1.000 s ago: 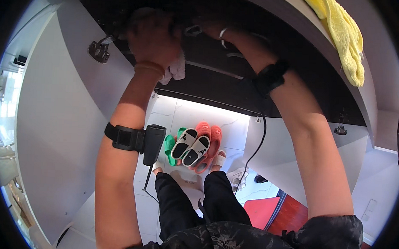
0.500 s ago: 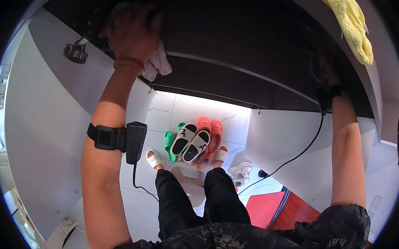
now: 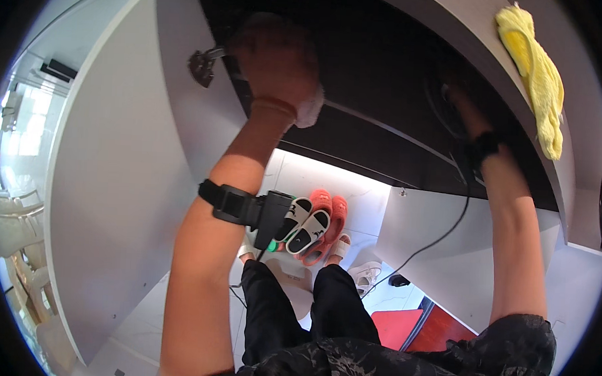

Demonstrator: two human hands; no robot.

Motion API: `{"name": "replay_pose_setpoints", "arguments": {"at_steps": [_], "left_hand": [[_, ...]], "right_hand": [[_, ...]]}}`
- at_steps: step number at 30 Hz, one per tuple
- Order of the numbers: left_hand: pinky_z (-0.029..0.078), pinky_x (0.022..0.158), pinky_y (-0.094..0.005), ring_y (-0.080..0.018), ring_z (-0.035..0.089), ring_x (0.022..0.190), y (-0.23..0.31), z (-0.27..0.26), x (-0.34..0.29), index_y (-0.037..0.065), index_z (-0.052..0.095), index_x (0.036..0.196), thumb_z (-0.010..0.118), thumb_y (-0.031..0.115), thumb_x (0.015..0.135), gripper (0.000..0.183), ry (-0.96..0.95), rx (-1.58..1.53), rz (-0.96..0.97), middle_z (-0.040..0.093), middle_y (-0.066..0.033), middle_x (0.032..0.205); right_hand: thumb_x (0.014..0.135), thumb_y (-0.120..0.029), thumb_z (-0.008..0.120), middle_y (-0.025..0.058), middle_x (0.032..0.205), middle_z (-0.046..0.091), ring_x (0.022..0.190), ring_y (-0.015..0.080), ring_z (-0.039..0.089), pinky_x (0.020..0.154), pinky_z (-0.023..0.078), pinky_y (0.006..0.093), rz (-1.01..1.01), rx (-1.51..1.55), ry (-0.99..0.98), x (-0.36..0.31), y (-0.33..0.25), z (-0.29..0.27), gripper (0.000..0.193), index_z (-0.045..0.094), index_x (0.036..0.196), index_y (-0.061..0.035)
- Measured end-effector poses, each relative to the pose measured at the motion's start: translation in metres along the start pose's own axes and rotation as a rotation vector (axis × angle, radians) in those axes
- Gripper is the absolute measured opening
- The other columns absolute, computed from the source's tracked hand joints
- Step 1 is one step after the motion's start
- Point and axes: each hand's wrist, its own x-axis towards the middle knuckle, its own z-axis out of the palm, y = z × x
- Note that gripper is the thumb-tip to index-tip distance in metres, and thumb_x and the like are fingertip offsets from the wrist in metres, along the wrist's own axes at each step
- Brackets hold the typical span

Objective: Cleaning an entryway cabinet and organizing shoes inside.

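My left hand [image 3: 276,62] is closed over a pale cloth [image 3: 310,109], pressing it against the dark interior of the cabinet [image 3: 380,64]. Part of the cloth sticks out below the wrist; most of it lies hidden under the palm. Farther right, my right hand [image 3: 464,108] reaches into the same dark cabinet, beside a dim rounded shape I cannot make out. Shadow hides its fingers. Close to the left hand, a metal hinge [image 3: 202,68] juts from the cabinet side.
A yellow cloth [image 3: 533,77] hangs over the upper right edge. White cabinet doors stand open at left [image 3: 113,173] and right [image 3: 446,238]. On the tiled floor lie white-and-black slides [image 3: 308,231], coral slippers [image 3: 339,213] and white shoes [image 3: 363,277]. A cable [image 3: 436,244] trails from my right wrist.
The view has swung, so the cabinet, hinge and yellow cloth appear shifted. My left hand, still on the pale cloth, has moved right along the dark surface. The right hand stays inside the cabinet.
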Motion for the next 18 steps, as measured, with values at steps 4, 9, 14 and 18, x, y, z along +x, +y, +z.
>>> {"name": "replay_pose_setpoints", "arguments": {"at_steps": [4,9,14,18], "left_hand": [[0.033,0.080,-0.0465,-0.0286,0.050,0.088,-0.007,0.004,-0.002,0.012,0.060,0.080,0.057,0.019,0.064,0.017,0.085,-0.130,-0.029,0.056,-0.0097,0.088],[0.036,0.075,-0.0472,-0.0304,0.055,0.081,-0.006,0.005,0.001,0.015,0.061,0.077,0.055,0.016,0.065,0.014,0.106,-0.252,-0.063,0.059,-0.0098,0.081],[0.041,0.071,-0.0433,-0.0314,0.057,0.075,-0.008,0.009,0.000,0.012,0.064,0.080,0.056,0.021,0.072,0.015,0.160,-0.556,-0.098,0.062,-0.0120,0.078],[0.044,0.067,-0.0277,-0.0136,0.054,0.069,-0.024,-0.038,-0.017,0.000,0.064,0.084,0.059,0.026,0.081,0.026,-0.151,-1.362,-0.601,0.063,-0.0053,0.075]], "right_hand": [[0.074,-0.023,0.062,0.0144,0.132,0.040,0.122,0.0282,0.037,0.103,0.029,0.0389,-0.231,-0.002,-0.025,0.061,-0.071,0.105,0.054,0.045,0.124,-0.0133],[0.072,-0.019,0.062,0.0133,0.131,0.041,0.123,0.0276,0.036,0.103,0.028,0.0384,-0.494,-0.044,-0.023,0.130,-0.153,0.196,0.054,0.046,0.123,-0.0134],[0.071,-0.016,0.063,0.0122,0.130,0.042,0.124,0.0269,0.035,0.104,0.028,0.0379,-0.735,-0.139,0.028,0.092,-0.195,0.225,0.054,0.047,0.123,-0.0136],[0.070,-0.013,0.063,0.0113,0.130,0.043,0.125,0.0263,0.034,0.104,0.028,0.0375,-0.902,-0.196,0.096,0.020,-0.232,0.234,0.054,0.048,0.122,-0.0137]]}}
